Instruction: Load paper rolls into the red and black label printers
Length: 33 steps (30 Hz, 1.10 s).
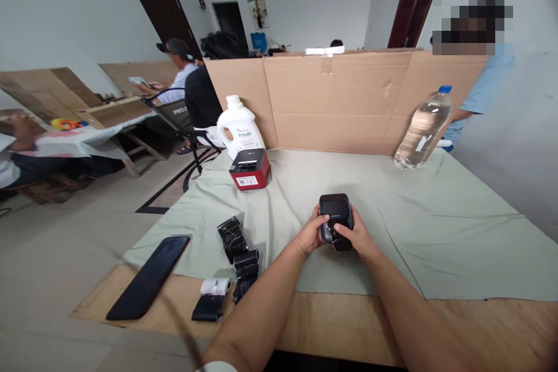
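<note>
A dark handheld device with a screen (pixel 335 206), shaped like a payment terminal or portable printer, is gripped from both sides above the cloth. My left hand (pixel 313 229) closes round its left side, the thumb lying on its front below the screen. On the right side my right hand (pixel 358 235) has its fingers wrapped round the body, the thumb pressing near a glossy black strip (pixel 340 240). To the left lie black paper rolls, one partly unrolled (pixel 232 238) and another (pixel 246 264) lower down. A white paper roll (pixel 216 287) has a black strip attached.
A red and black receipt printer (pixel 250 170) stands before a white jug (pixel 241 128). A large clear bottle (pixel 424 128) leans at the back right by the cardboard partition (pixel 335 104). A dark flat phone-like slab (pixel 148 278) lies front left. Other people are beyond the table.
</note>
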### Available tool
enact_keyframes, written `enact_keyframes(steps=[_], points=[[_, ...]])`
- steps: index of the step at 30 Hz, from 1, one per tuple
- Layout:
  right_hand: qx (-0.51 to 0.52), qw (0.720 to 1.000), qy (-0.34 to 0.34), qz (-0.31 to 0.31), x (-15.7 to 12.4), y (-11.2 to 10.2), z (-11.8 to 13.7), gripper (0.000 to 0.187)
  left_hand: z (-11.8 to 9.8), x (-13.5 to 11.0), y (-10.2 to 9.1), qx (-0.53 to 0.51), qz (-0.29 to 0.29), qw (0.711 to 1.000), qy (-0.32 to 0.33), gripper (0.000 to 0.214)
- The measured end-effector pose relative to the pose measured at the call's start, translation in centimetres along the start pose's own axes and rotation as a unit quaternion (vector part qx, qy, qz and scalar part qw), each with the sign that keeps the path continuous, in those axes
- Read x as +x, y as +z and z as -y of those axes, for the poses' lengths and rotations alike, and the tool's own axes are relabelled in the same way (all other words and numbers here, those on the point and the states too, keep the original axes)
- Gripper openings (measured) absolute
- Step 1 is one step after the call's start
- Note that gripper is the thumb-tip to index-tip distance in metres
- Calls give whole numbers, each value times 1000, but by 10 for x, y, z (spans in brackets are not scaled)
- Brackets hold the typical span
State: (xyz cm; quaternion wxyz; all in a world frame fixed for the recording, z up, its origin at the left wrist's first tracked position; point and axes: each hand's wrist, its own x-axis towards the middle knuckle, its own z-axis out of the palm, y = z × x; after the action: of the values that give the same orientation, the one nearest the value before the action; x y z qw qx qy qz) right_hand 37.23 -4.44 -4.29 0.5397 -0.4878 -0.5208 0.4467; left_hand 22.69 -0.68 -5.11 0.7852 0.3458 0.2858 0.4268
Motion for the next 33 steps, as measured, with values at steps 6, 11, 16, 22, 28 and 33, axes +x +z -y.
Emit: enact_keyframes(steps=[6, 11, 16, 22, 28, 33], points=[[-6, 999, 17, -31, 5, -1, -13, 92, -3, 0, 6, -29, 8, 1000, -7, 68], [-14, 999, 9, -38, 5, -1, -15, 88, -3, 4, 4, -55, 20, 998, -10, 66], [-3, 999, 6, -48, 5, 1, -14, 87, 0, 7, -3, -60, 4, 998, -13, 69], [25, 999, 18, -33, 5, 1, -14, 89, 0, 8, -2, -51, -3, 999, -7, 58], [15, 999, 12, -35, 5, 0, -13, 91, 3, 12, -6, -35, -31, 999, -14, 42], [21, 999, 19, -36, 4, -1, -11, 89, 4, 12, -10, -28, -3, 1000, 4, 40]])
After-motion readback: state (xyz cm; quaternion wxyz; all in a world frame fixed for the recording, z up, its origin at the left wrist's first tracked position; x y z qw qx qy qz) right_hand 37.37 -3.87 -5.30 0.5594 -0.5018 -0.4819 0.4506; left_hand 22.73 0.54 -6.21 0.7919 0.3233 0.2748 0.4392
